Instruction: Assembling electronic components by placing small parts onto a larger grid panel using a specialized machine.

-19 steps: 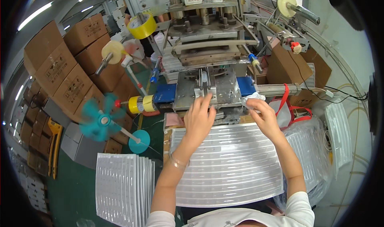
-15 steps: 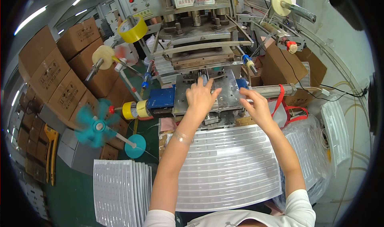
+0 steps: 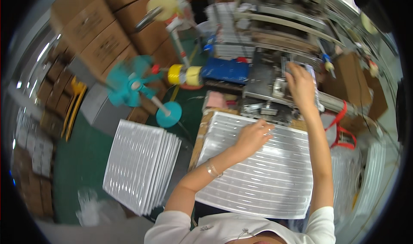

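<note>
A large white sheet of ribbed, glossy plastic strips [image 3: 254,179] lies in front of me. Low over its far edge is my left hand [image 3: 254,140], fingers curled together near a small shiny spot; what they hold, if anything, is too small to make out. My right hand [image 3: 302,88] reaches forward onto the metal bed [image 3: 262,74] of a press, beside a small silvery block [image 3: 278,88]. Its fingers bend down at the bed's right part, smeared by motion, and their tips are partly hidden.
Left of the press sit a blue block [image 3: 226,69] and yellow tape rolls [image 3: 174,74]. A turquoise fan [image 3: 135,85] stands farther left, with a stack of white ribbed sheets [image 3: 137,162] nearer me. Cartons [image 3: 103,46] pile up behind; a red-strapped bag [image 3: 344,136] is at right.
The view has swung right and down. My left hand has left the press bed and come back over the white sheet. My right hand has moved from beside the bed onto it.
</note>
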{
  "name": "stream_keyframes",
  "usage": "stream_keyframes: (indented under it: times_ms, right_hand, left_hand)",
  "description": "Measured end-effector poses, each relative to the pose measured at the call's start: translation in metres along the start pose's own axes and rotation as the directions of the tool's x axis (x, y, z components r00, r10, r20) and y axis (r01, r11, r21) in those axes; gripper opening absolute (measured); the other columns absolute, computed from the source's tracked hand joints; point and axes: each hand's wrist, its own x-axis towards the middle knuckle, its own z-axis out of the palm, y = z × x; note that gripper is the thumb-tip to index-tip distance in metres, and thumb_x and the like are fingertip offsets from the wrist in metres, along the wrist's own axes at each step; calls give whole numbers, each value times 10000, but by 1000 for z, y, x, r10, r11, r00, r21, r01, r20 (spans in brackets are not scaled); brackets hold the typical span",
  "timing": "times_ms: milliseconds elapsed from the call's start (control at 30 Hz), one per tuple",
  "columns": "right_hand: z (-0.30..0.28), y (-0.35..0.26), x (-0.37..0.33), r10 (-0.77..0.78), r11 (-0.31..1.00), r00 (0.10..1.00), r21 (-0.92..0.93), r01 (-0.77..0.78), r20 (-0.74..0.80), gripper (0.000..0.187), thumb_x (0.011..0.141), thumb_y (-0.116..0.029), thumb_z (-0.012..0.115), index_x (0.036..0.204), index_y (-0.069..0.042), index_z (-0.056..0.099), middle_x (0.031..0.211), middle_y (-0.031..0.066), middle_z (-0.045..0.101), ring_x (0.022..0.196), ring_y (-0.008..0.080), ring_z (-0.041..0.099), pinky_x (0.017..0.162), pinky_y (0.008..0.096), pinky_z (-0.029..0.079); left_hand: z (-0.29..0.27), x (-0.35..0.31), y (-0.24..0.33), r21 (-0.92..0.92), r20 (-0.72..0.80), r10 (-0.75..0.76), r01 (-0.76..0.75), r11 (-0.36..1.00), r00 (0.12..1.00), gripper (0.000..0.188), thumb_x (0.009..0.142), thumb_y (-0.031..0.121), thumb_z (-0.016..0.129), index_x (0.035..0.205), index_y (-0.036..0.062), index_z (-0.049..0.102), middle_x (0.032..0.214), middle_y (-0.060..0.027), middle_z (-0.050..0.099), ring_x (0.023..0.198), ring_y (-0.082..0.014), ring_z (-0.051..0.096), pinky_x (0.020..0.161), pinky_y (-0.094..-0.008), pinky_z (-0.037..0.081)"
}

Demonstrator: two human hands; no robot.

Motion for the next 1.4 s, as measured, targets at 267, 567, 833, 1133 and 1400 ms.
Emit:
stream_keyframes:
  times_ms: [267,567,833,1133,1400]
  right_hand:
    - [-81,-7,-110,103,949,846,204,-241,524,196,824,-69,609,1016,-39,635,887,122,639,789,297,619,700,370,489]
    - [-97,-6,-203,-130,992,688,91,93,714,288,743,14,573,980,-125,660,898,84,601,773,258,621,643,367,529]
    - [-96,11,-210,-119,967,677,-72,246,726,253,741,-59,572,970,-139,642,897,80,565,823,238,605,643,334,532]
    - [-103,29,-161,178,935,824,170,-312,538,281,706,-118,613,984,-98,580,873,106,538,802,279,583,673,371,506]
    - [-91,22,-113,419,577,789,539,-614,449,217,831,-114,623,1016,-13,575,957,81,626,879,166,588,727,282,479]
  left_hand:
    - [76,-10,14,314,379,65,-195,929,923,250,738,87,610,985,62,574,858,-112,615,688,-251,655,596,-367,518]
    - [81,-30,-2,325,377,13,-145,935,926,94,724,90,614,808,54,639,886,-137,616,697,-262,664,596,-376,516]
    - [49,-31,9,246,411,-129,26,969,903,251,793,194,648,1026,100,650,924,-104,618,791,-283,652,670,-391,525]
    - [-1,-16,-5,92,20,-108,106,990,994,237,815,147,644,1043,83,637,971,-109,635,847,-286,634,715,-364,512]
    - [-27,31,-4,99,-206,2,19,995,978,338,783,221,691,1094,99,638,963,-86,616,840,-280,628,701,-356,507]
